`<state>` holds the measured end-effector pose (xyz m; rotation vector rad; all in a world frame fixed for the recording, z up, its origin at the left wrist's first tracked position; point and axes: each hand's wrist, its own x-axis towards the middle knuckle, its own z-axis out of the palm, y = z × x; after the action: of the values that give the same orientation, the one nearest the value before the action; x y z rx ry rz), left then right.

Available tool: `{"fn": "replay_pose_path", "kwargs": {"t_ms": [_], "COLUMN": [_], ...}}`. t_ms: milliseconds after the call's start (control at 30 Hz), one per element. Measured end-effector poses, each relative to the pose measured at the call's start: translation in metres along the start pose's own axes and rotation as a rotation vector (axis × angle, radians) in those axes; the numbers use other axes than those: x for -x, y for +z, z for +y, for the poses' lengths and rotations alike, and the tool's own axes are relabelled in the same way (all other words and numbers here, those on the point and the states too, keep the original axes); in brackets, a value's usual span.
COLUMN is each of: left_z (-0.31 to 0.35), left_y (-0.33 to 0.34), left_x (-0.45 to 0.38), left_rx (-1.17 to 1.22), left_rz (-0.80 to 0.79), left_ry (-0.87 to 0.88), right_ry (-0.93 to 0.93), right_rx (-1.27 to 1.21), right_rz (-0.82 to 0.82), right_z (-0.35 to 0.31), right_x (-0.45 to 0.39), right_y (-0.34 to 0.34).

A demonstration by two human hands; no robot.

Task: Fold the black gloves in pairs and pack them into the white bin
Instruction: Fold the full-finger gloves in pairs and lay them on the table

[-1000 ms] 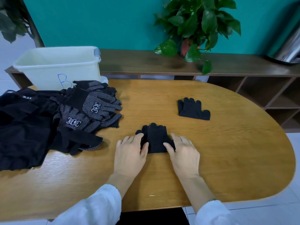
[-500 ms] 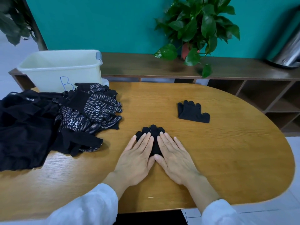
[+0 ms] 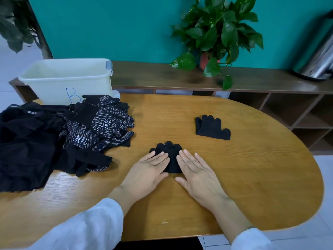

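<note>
A folded pair of plain black gloves (image 3: 170, 156) lies at the middle of the wooden table (image 3: 252, 177). My left hand (image 3: 147, 172) and my right hand (image 3: 196, 174) rest flat on its two sides, fingers extended, palms down. A second plain black glove bundle (image 3: 211, 127) lies apart to the right rear. A heap of black gloves with white dots (image 3: 100, 127) sits at the left. The white bin (image 3: 68, 80), marked with a blue B, stands at the table's far left corner and looks empty.
Dark black fabric (image 3: 27, 145) is piled at the left edge beside the dotted gloves. Behind the table runs a low wooden shelf (image 3: 162, 76) with a potted plant (image 3: 216, 33) and a metal container (image 3: 319, 58) at the far right.
My hands went from pinching the folded pair's lower edge to lying flat over it, then spread slightly apart toward its sides. The gloves stayed where they were.
</note>
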<state>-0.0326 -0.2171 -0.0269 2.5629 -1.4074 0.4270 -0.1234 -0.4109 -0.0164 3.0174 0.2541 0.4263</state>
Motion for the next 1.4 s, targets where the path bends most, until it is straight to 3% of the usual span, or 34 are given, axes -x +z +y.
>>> {"fn": "replay_pose_path", "kwargs": {"t_ms": [300, 433, 667, 967, 1400], "left_z": [-0.012, -0.01, -0.021, -0.035, -0.027], "left_y": [0.009, 0.007, 0.007, -0.032, -0.04], "left_x": [0.002, 0.0, -0.026, -0.1, -0.255], "left_rx": [0.254, 0.195, -0.111, -0.165, -0.124], "left_rz": [0.096, 0.121, 0.163, 0.304, 0.293], "left_ry": [-0.081, -0.043, -0.063, 0.001, 0.088], "right_ry": [-0.019, -0.015, 0.009, 0.07, 0.184], "right_rx": [-0.041, -0.003, 0.049, 0.111, 0.189], "right_rz": [0.172, 0.258, 0.417, 0.542, 0.467], "right_z": [0.01, 0.008, 0.012, 0.056, 0.183], "right_x": [-0.029, -0.038, -0.051, -0.088, -0.137], "right_y": [0.01, 0.023, 0.024, -0.012, -0.05]}}
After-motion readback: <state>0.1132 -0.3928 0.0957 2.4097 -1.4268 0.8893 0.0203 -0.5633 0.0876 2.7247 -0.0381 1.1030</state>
